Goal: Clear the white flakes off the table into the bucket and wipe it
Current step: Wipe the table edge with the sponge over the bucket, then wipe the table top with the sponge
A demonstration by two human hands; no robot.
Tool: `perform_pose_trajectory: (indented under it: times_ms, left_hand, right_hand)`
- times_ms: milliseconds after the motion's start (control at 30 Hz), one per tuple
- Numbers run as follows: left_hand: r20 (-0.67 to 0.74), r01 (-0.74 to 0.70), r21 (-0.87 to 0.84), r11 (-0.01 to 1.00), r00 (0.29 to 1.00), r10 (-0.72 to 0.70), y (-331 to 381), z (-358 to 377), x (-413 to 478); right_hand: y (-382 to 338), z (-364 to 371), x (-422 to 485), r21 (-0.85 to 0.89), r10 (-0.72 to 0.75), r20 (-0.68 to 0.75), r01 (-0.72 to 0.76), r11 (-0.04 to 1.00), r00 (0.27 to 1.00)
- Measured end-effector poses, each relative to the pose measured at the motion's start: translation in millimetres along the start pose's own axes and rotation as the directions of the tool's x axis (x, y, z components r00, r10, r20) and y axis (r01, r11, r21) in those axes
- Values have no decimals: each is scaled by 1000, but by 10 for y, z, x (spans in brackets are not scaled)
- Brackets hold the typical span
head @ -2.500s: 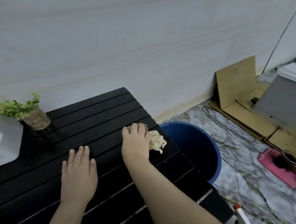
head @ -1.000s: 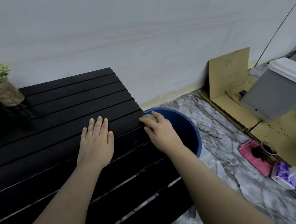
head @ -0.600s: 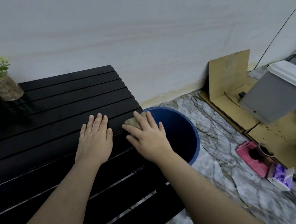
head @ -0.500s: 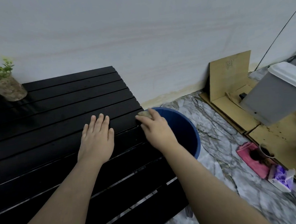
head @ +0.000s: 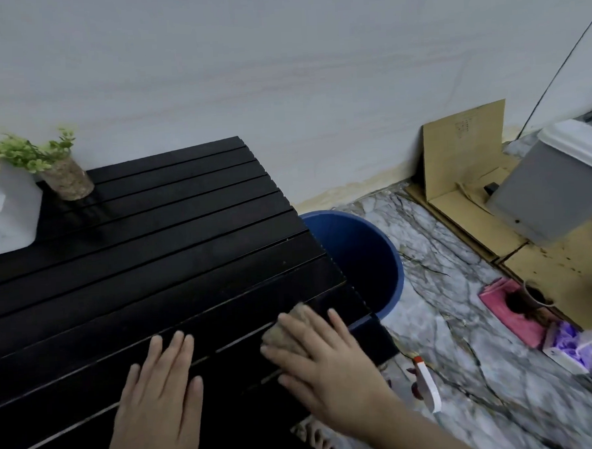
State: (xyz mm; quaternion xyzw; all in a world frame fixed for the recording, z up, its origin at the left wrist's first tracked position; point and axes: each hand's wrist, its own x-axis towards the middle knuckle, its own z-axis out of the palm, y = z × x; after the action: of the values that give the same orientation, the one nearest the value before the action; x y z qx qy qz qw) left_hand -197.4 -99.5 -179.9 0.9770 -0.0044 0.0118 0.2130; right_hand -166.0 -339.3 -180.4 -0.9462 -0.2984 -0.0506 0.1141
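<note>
The black slatted table (head: 159, 252) fills the left half of the view, and I see no white flakes on its slats. My right hand (head: 324, 363) presses a tan sponge (head: 286, 331) flat on the slats near the table's right front corner. My left hand (head: 159, 396) lies flat and empty on the table, just left of the right hand, fingers spread. The blue bucket (head: 390, 257) stands on the floor against the table's right edge, beyond my right hand; its inside is dark.
A small potted plant (head: 62, 174) and a white container (head: 6, 212) stand at the table's back left. On the marble floor lie a spray bottle (head: 428, 382), a pink cloth (head: 511, 305), a purple packet (head: 568, 347), cardboard (head: 465, 153) and a grey bin (head: 557, 190).
The pile of white flakes at the table's right edge is gone from the slats. My right hand with the sponge has moved from the bucket-side edge back toward the near corner.
</note>
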Motion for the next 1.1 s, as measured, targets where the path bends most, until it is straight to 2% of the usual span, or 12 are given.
perform_pose_trajectory:
  times_ms: [133, 200, 333, 433, 500, 600, 667, 733, 833, 900, 967, 1100]
  left_hand:
    - [-89, 133, 93, 987, 988, -125, -215, -147, -392]
    - [-129, 183, 126, 975, 977, -167, -332, -244, -486]
    - [-112, 239, 189, 952, 969, -221, -537, -314, -519]
    - [-84, 252, 154, 956, 967, -241, -606, -282, -546]
    - [-78, 242, 131, 961, 969, -233, -609, -282, -555]
    - [-67, 240, 57, 969, 969, -236, -612, -337, -560]
    - [-84, 239, 42, 970, 968, -235, -667, -396, -611]
    - [-130, 251, 74, 965, 962, -241, -795, -452, -724]
    - [-160, 298, 83, 951, 946, -283, -1054, -589, -964]
    - [-170, 327, 58, 943, 934, -314, -1240, -710, -1114]
    - [-176, 366, 41, 930, 919, -353, -1422, -805, -1250]
    - [-147, 389, 66, 919, 915, -376, -1617, -820, -1400]
  right_hand:
    - [343, -59, 322, 87, 458, -73, -452, 888, 886]
    - [9, 24, 432, 88, 500, -55, -495, 864, 864]
    - [-1158, 261, 376, 85, 125, -68, -119, 989, 990]
    - [-1148, 146, 184, 38, -88, -31, 89, 995, 996]
    - [-673, 35, 66, -27, 79, -104, -82, 996, 991]
    - [-35, -119, -19, -34, 456, -105, -462, 886, 884]
    - [-152, -79, 89, 49, 543, -80, -541, 840, 836]
    - [-674, 106, 227, 60, 462, -106, -459, 887, 880]
    - [-1737, 367, 347, 106, 92, -94, -82, 991, 991]
    - [-2146, 410, 345, 161, -171, 5, 168, 973, 985]
    - [-2060, 387, 371, 80, -249, -5, 248, 965, 969]
    - [-1280, 274, 408, -10, 303, -121, -306, 952, 945]
